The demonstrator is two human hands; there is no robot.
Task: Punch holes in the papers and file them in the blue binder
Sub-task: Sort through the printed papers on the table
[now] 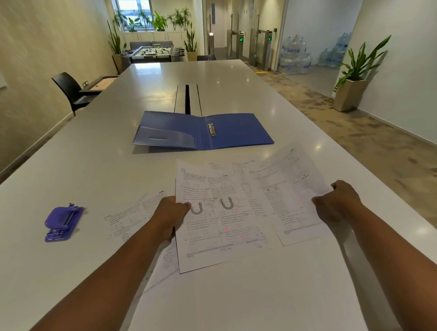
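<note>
blue binder (203, 132) open flat, spine pointing away, papers (222, 215) nearer

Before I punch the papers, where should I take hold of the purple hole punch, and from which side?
Take the hole punch by its rounded lever hump at the near-left end, from above. It lies flat on the table, left of the left hand, with open space around it.

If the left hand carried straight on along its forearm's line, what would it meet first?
The left hand already grips the front sheet; beyond the papers, probably the open blue binder, though depth is uncertain.
</note>
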